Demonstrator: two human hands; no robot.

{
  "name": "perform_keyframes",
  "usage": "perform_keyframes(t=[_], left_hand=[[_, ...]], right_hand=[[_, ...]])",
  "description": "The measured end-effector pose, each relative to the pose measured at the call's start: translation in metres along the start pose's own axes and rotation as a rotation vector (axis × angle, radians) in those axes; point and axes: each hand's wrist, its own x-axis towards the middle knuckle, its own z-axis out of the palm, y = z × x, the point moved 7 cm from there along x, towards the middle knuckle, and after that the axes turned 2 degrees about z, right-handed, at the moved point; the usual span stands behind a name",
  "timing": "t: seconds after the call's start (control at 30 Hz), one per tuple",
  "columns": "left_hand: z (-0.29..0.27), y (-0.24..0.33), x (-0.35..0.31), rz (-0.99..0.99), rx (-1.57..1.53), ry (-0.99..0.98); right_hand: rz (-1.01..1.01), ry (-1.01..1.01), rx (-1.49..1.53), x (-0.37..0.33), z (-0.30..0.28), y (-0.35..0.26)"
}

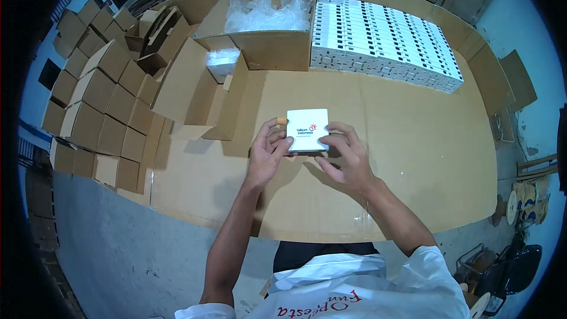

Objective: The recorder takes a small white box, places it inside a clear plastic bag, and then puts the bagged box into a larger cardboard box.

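Observation:
A small white box (307, 130) with a red mark on its face is held up over the cardboard-covered table. Around its left edge, my left hand (269, 152) grips it, the thumb pressed on the lower left corner. One finger of that hand wears a tan wrap (282, 121). On the opposite edge my right hand (349, 155) has its fingers bent against the box, one of them lying over the lower right of the face; the thumb sits below. The box's underside is hidden.
Left of centre stands an open carton (204, 97) with a plastic-wrapped white pack (222, 64). Behind it, a larger carton (274, 52) holds clear plastic bags. White boxes (378, 41) stand in rows at the back right. Brown cartons (106, 103) are stacked at left.

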Motion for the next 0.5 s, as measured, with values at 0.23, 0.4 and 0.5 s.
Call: perform_keyframes(t=[0.23, 0.4, 0.5], left_hand=[[0.013, 0.008, 0.009, 0.174, 0.076, 0.081], [0.024, 0.009, 0.020, 0.195, 0.174, 0.089], [0.033, 0.009, 0.034, 0.207, 0.217, 0.094]], right_hand=[[0.242, 0.101, 0.325, 0.011, 0.006, 0.059], [0.340, 0.110, 0.329, 0.012, -0.004, 0.078], [0.275, 0.203, 0.336, 0.012, -0.013, 0.084]])
